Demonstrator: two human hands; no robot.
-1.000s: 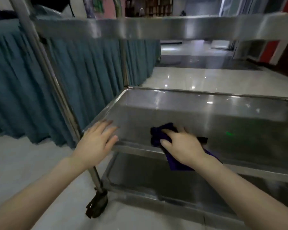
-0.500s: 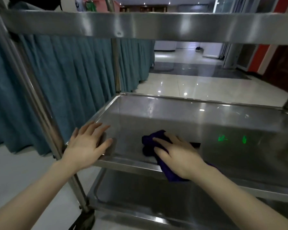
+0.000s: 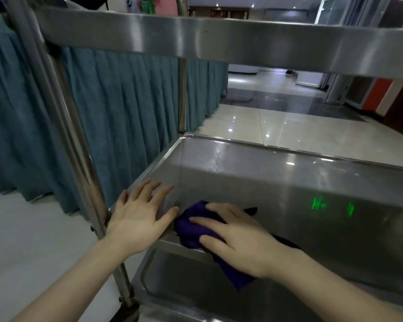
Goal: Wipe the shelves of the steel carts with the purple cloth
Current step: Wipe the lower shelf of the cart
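Cloth point(image 3: 197, 225) lies on middle shelf point(image 3: 289, 194), near-left corner, under right hand point(image 3: 237, 238). Left hand point(image 3: 137, 219) rests on corner rim, just left. Curtain point(image 3: 126, 108) hangs left of cart.

Only the person's two arms show. The left hand point(image 3: 137, 219) and the right hand point(image 3: 237, 238) are bare, with slim, long fingers point(image 3: 149, 191); the nails are too blurred to describe. The left forearm point(image 3: 79, 280) and the right forearm point(image 3: 335, 282) are slender and uncovered right to the bottom edge of the view.
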